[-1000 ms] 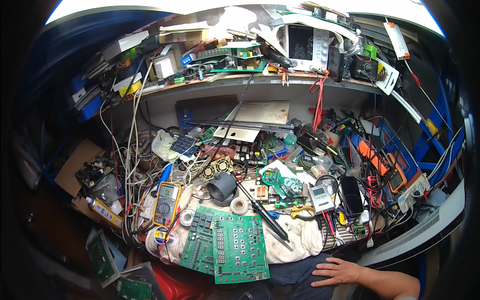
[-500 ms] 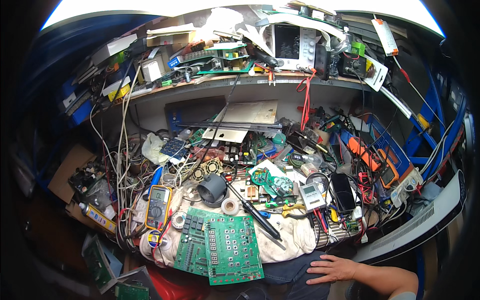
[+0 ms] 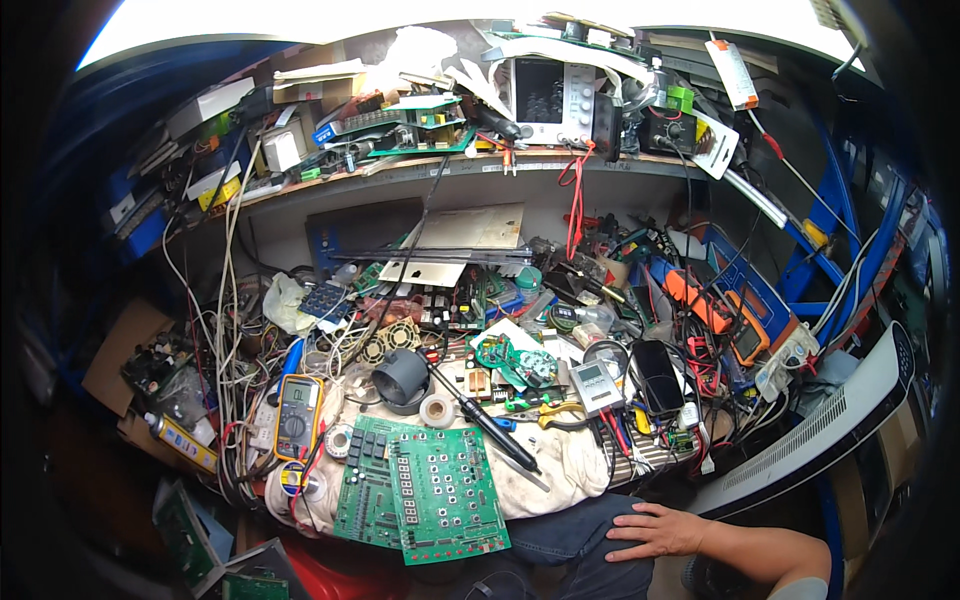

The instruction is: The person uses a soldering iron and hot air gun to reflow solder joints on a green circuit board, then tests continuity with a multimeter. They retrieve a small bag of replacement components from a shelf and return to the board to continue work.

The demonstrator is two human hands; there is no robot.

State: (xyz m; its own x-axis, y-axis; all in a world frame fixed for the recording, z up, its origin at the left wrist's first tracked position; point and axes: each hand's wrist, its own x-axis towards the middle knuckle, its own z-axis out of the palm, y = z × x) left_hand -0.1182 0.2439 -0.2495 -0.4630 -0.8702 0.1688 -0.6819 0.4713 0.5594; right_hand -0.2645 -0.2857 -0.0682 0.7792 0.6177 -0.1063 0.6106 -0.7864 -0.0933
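Note:
My right hand (image 3: 658, 530) rests flat on my thigh in dark jeans, fingers spread, holding nothing, just below the front edge of a cluttered electronics bench. My left hand is out of sight. Closest to the hand on the bench are a large green circuit board (image 3: 448, 494) with a second green board (image 3: 366, 480) under its left side, both lying on a pale cloth (image 3: 560, 470). A black-handled soldering iron (image 3: 487, 425) lies diagonally across the cloth. A yellow multimeter (image 3: 298, 416) sits at the left of the boards.
A black funnel-shaped part (image 3: 401, 378) and tape roll (image 3: 436, 410) stand behind the boards. A black phone (image 3: 660, 376), grey meter (image 3: 596, 384), orange meter (image 3: 745, 337) lie right. A shelf (image 3: 450, 165) with an oscilloscope (image 3: 545, 98) runs above. A white panel (image 3: 830, 435) leans at right.
The view has shifted slightly, so the bench sits a little lower and left in the picture. My right hand stays flat on my thigh. Nothing on the bench has moved.

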